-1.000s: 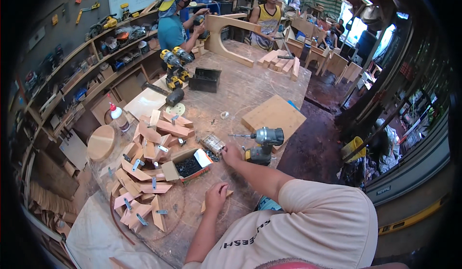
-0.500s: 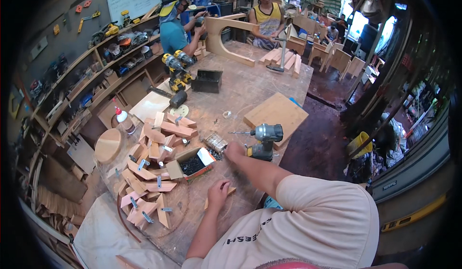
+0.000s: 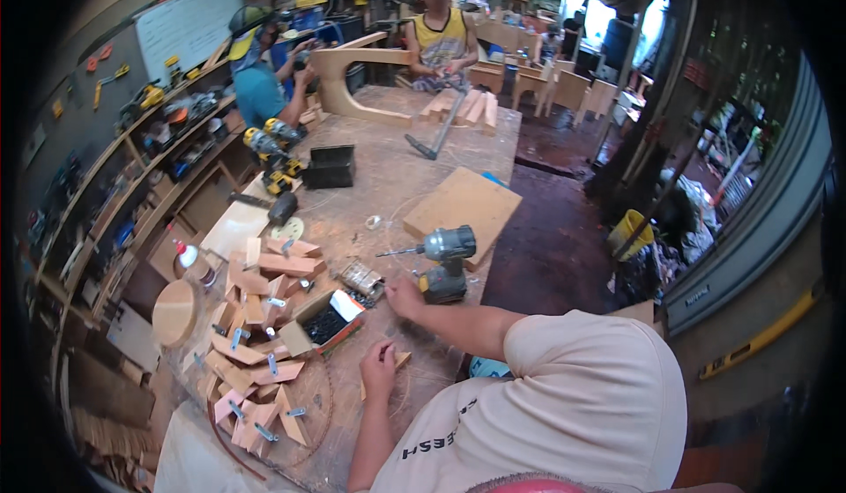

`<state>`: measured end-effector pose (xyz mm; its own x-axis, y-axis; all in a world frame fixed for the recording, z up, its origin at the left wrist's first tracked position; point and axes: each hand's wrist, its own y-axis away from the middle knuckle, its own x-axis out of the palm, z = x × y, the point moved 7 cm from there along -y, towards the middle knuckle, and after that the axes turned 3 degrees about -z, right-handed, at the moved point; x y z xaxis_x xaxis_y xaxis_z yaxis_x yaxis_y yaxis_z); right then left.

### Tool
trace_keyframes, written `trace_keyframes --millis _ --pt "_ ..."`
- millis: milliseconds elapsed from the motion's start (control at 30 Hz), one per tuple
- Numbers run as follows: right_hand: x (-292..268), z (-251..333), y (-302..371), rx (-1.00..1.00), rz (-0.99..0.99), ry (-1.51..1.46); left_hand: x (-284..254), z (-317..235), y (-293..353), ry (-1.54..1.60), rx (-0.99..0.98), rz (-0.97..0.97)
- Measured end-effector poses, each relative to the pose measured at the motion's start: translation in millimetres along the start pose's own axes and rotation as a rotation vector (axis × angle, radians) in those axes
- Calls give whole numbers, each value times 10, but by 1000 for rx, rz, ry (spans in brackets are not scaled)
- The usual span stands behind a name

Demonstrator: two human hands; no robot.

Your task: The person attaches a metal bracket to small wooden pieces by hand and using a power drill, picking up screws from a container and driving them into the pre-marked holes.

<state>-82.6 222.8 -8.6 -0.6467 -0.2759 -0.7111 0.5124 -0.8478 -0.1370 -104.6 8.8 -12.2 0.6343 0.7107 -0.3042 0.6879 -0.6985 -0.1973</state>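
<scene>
My right hand [image 3: 405, 298] is beside the mouth of a clear jar [image 3: 360, 276] lying on its side, with dark screws spilled around it. Its fingers are bunched together; anything between them is too small to make out. Nearer to me, my left hand [image 3: 379, 365] hovers with curled fingers over a small wooden piece [image 3: 401, 361] on the table, and its contents are hidden. An open cardboard box [image 3: 331, 321] of black screws lies left of my hands. A cordless drill [image 3: 445, 259] with a long bit stands just beyond my right hand.
Angled wooden blocks [image 3: 264, 361] with metal brackets pile up at left, near a glue bottle [image 3: 194, 261] and round wooden disc [image 3: 177, 313]. Farther off are two drills [image 3: 273, 145], a black bin [image 3: 329, 167], a square board [image 3: 463, 213] and a hammer [image 3: 423, 148]. Two people work across the table.
The whole view has shifted, so the table sits farther left and lower. My right hand has drawn back slightly from the jar. The hammer's handle across the table leans lower.
</scene>
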Motion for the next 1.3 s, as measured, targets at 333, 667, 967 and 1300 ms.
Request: trace_keyframes --millis 333,667,967,1300 --pt "-735 -60 1037 130 360 -699 -78 18 -32 225 -166 -20" --pt "-1659 680 905 -106 371 -959 235 -707 -51 1185 -564 49" --pt "-1947 851 1061 -266 633 -699 235 -1428 16 551 -318 346" --pt "-2337 1049 1196 -750 96 -185 337 -1726 82 364 -83 272"
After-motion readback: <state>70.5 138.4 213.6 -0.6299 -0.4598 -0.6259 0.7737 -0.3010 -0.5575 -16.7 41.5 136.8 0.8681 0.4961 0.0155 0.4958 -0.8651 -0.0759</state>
